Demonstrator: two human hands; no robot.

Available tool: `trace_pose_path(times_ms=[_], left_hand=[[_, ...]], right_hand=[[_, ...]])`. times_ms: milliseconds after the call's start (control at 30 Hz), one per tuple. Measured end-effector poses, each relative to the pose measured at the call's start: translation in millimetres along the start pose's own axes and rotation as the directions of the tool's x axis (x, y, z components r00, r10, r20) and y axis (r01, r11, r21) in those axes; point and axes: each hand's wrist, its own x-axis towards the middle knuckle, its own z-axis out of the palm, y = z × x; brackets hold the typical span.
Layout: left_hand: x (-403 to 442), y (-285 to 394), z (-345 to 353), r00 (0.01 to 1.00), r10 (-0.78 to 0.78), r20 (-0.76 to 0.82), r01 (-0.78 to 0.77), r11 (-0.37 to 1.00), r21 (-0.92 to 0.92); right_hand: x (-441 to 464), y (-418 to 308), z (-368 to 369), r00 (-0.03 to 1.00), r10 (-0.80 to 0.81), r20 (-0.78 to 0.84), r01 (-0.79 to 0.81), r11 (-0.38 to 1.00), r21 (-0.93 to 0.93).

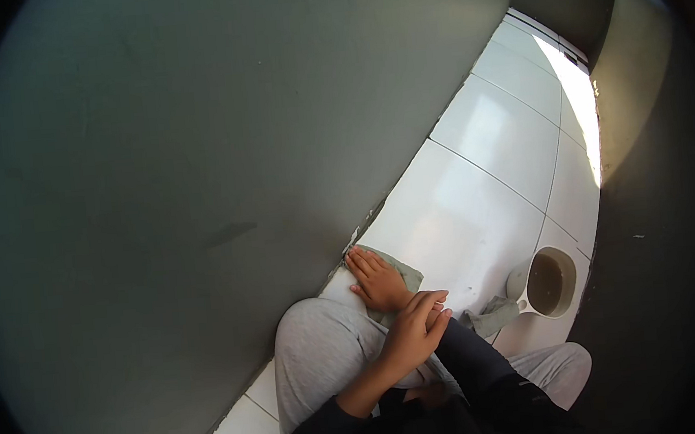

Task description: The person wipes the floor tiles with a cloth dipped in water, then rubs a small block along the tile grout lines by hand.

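My right hand [379, 281] lies flat with fingers stretched out on a green-grey cloth [408, 276], its fingertips close to where the floor meets the wall. The cloth is spread on the white tiles, partly hidden under the palm. Crossing over my right forearm, my left hand [412, 330] has its fingers closed around the dark right sleeve [453, 339] near the wrist. A second grey-green cloth [492, 316] lies crumpled on the floor to the right. Touching or very near it stands a white mug-shaped container [520, 278] with a handle, holding murky brownish liquid [545, 285].
A dark grey wall [195, 147] rises along the left, with rough, chipped edging at its base. Another dark wall [654, 274] bounds the narrow white tiled floor [476, 190] on the right. My bent knees, in light grey trousers [321, 350], flank my arms. Bright sunlight falls on the far tiles.
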Motion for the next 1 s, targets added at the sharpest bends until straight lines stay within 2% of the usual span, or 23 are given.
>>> trace_pose_path(times_ms=[233,367,433,567,667,733,767,833,867,900,967,1000], left_hand=[[0.3,0.1,0.1,1.000,0.017,0.007,-0.017,0.999,-0.039],[0.8,-2.0,2.0,1.000,0.008,0.030,-0.008,1.000,-0.031],[1.1,-2.9,2.8,0.999,0.014,0.035,-0.012,0.998,-0.068],[1.7,-9.6,2.7,0.999,-0.011,0.048,0.013,0.999,-0.042],[3.2,-13.1,0.7,0.999,0.011,0.040,-0.009,0.999,-0.037],[4.2,-12.2,-1.3,0.999,0.042,-0.011,-0.043,0.997,-0.064],[4.6,-11.5,-2.5,0.999,0.049,-0.016,-0.050,0.997,-0.063],[4.0,-10.5,-5.5,0.986,0.138,-0.093,-0.141,0.990,-0.019],[4.4,-13.2,-5.4,0.972,0.193,-0.132,-0.197,0.980,-0.012],[3.9,-12.6,-6.5,0.970,0.202,-0.136,-0.205,0.979,-0.012],[2.0,-9.5,-7.7,0.950,0.235,-0.207,-0.240,0.971,0.005],[2.7,-7.9,-7.0,0.924,0.278,-0.263,-0.276,0.960,0.047]], right_hand=[[0.8,-0.1,-2.8,0.996,-0.087,-0.012,0.088,0.978,0.189],[3.6,2.4,-2.5,0.991,-0.110,-0.074,0.123,0.972,0.201],[7.4,2.3,-0.8,0.976,-0.080,-0.202,0.148,0.926,0.347],[13.8,0.1,4.5,0.975,-0.011,-0.220,0.114,0.880,0.461],[18.3,4.9,7.9,0.986,0.001,-0.167,0.092,0.829,0.551],[21.3,12.4,10.5,0.997,0.074,-0.034,-0.016,0.587,0.809],[21.2,16.8,9.7,0.997,0.068,-0.037,-0.011,0.591,0.806],[20.4,27.4,6.4,0.924,0.260,0.280,-0.329,0.170,0.929],[19.4,32.8,3.9,0.922,0.285,0.261,-0.298,0.097,0.950],[18.2,32.0,-5.8,0.924,0.283,0.256,-0.295,0.106,0.949],[12.6,29.2,-31.7,0.882,0.432,0.186,-0.141,-0.135,0.981],[7.5,34.5,-38.3,0.880,0.435,0.189,-0.115,-0.190,0.975]])
